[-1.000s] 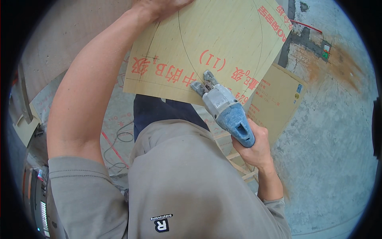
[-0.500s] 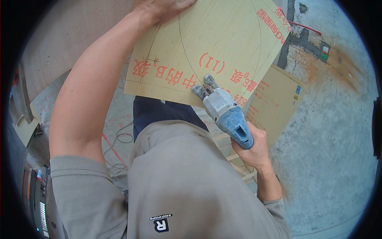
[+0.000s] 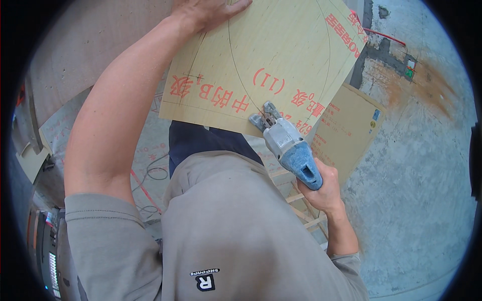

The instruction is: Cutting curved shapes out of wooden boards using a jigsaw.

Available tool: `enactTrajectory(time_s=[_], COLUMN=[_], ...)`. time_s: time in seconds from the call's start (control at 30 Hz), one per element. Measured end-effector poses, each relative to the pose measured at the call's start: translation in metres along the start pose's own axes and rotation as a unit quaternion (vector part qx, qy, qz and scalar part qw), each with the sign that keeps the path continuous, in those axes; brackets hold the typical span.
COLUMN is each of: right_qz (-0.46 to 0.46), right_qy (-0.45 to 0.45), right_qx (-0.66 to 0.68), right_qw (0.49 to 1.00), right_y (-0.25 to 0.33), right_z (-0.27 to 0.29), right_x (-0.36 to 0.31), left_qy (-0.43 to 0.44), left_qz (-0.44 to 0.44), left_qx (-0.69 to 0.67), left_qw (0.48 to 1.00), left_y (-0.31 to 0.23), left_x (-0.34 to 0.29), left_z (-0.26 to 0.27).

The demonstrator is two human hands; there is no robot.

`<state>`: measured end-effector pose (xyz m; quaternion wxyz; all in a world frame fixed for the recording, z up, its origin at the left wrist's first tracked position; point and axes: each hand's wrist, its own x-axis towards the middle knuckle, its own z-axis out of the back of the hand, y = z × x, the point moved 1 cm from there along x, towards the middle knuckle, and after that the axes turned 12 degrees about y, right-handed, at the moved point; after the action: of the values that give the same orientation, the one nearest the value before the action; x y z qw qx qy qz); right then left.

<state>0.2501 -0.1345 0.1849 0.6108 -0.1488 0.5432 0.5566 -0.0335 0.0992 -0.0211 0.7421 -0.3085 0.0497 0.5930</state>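
Right hand [image 3: 325, 188] clasps jigsaw [image 3: 291, 145] (blue, tapered); ahead of that grip, left hand [image 3: 207, 14], closure indeterminable, touches flat, grained board [image 3: 281, 47].

The board [image 3: 281, 47] at the top of the frame is matt wood, smooth with a fine grain. The power tool [image 3: 292, 149] has a dull metal front [image 3: 281, 135] and a rear casing [image 3: 302, 164] (plastic, by its look) with a scuffed finish. The shirt [image 3: 241, 215] is matt cloth, softly creased, the trousers [image 3: 201, 143] are cloth too, and the floor [image 3: 406, 180] at the right looks like rough, mottled concrete.
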Motion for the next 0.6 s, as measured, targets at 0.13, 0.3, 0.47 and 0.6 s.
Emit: enactTrajectory(time_s=[0.13,0.3,0.47,0.6], right_qz=[0.006,0.019,0.021,0.02], right_qy=[0.003,0.0,0.007,0.008], right_qx=[-0.01,-0.015,-0.007,-0.001], right_qw=[1.0,1.0,1.0,1.0], right_y=[-0.001,-0.002,0.003,0.002], right_z=[0.0,0.0,0.0,0.0], right_x=[-0.001,0.001,0.004,0.006], left_qy=[-0.12,-0.009,-0.036,-0.003], left_qz=[-0.049,0.004,-0.009,0.005], left_qx=[-0.006,-0.003,-0.014,-0.009], left_qw=[0.992,1.0,0.999,1.0], left_y=[0.017,-0.002,0.004,-0.004], left_x=[0.009,0.001,0.003,-0.001], left_z=[-0.025,-0.001,-0.008,0.002])
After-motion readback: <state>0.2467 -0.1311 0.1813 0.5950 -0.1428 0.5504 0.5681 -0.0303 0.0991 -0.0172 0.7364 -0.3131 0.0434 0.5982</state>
